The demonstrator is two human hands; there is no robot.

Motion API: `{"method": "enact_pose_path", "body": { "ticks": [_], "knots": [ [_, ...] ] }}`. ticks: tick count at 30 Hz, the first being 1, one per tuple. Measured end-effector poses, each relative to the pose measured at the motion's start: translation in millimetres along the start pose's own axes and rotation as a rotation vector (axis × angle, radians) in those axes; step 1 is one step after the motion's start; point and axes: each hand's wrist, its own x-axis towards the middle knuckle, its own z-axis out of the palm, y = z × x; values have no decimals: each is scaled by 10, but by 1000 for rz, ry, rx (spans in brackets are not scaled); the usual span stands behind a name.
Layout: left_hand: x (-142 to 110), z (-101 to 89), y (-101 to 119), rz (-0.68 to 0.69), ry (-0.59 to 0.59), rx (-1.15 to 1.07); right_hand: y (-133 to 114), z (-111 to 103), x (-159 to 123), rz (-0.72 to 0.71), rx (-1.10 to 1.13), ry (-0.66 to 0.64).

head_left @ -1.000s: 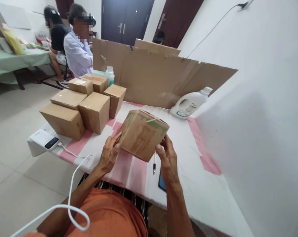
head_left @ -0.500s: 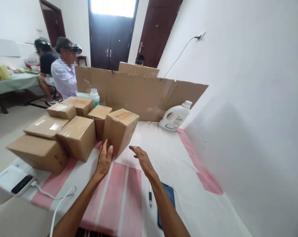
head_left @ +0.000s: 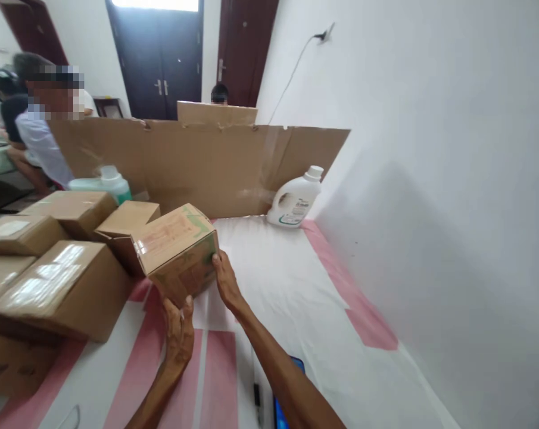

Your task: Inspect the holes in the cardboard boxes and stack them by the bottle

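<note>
A taped cardboard box (head_left: 180, 256) stands turned at an angle on the cloth, its printed top and right-hand face toward me. My right hand (head_left: 227, 280) grips its right edge, the thumb on the near face and the other fingers mostly hidden behind. At the lower front corner is my left hand (head_left: 178, 339), fingers stretched and thumb apart; its fingertips reach the box's bottom edge, and whether they bear any weight I cannot tell. A smaller cardboard box (head_left: 126, 221) stands just behind and to the left.
Several more cartons (head_left: 68, 286) crowd the left side. A teal-liquid bottle (head_left: 112, 183) and a white detergent jug (head_left: 296, 199) stand before a cardboard partition (head_left: 193, 167). A pen (head_left: 257, 396) and phone (head_left: 279, 414) lie near my right forearm. People sit beyond the partition.
The box has turned, showing a different printed face. My right hand has moved from apart to its right edge; my left hand stays by its lower front. The view has shifted right and nearer.
</note>
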Motion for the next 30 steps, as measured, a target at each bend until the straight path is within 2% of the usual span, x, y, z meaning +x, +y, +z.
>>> {"method": "enact_pose_path", "body": {
  "ticks": [3,7,9,11,12,15,18,21,23,26,28,30],
  "knots": [
    [-68,558,117,31,-164,-73,18,-726,-9,-53,-47,155],
    [-134,1540,356,55,-437,-166,62,-1855,-19,-47,-158,424],
    [-131,1992,470,50,-583,-168,104,-2285,-34,-17,-200,520],
    [-78,2355,555,59,-714,-165,183,-2546,-51,4,-216,579],
    [-33,2495,583,65,-764,-165,242,-2607,-61,24,-229,613],
    [144,2731,605,82,-867,-164,485,-2533,-96,168,-326,751],
    [250,2648,516,98,-931,-155,739,-2250,-76,311,-420,831],
    [186,2258,312,76,-938,-132,881,-2043,81,351,-462,848],
    [83,1904,150,32,-904,-133,910,-2021,253,373,-491,866],
    [-51,1429,-48,-7,-785,-125,906,-2087,528,413,-514,872],
    [-97,1232,-124,-30,-743,-124,901,-2131,684,435,-532,880],
    [-110,1141,-159,-43,-731,-130,911,-2162,814,455,-556,905]
  ]
}}
